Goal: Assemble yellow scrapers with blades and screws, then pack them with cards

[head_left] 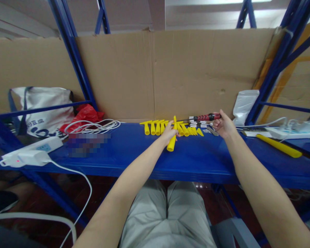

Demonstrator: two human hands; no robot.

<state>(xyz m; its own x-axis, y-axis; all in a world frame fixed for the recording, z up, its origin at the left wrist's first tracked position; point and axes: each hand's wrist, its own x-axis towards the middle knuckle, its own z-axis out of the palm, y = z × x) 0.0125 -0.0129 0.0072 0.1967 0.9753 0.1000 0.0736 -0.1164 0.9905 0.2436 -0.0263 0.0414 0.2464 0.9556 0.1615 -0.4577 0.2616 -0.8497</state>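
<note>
My left hand [167,134] is closed around a yellow plastic tool [171,143] with a tube-like handle and a flat head, raised over the blue shelf. My right hand [223,126] grips the end of a red-and-black screwdriver [205,117]. Its shaft points left, and the tip meets or passes behind the head of the yellow tool; I cannot tell which. Similar yellow tools [153,128] lie in a row behind my left hand. Between my hands are small yellow wedges [199,132], black-and-white strips [197,124] and a small grey piece [213,131].
On the blue shelf [134,151], a white power strip [31,153], coiled white cable [103,126], red bag [86,115] and cloth tote [48,103] lie left. A white pouch [245,105], another power strip [290,133] and long yellow tube [279,146] are right. Cardboard [196,69] stands behind.
</note>
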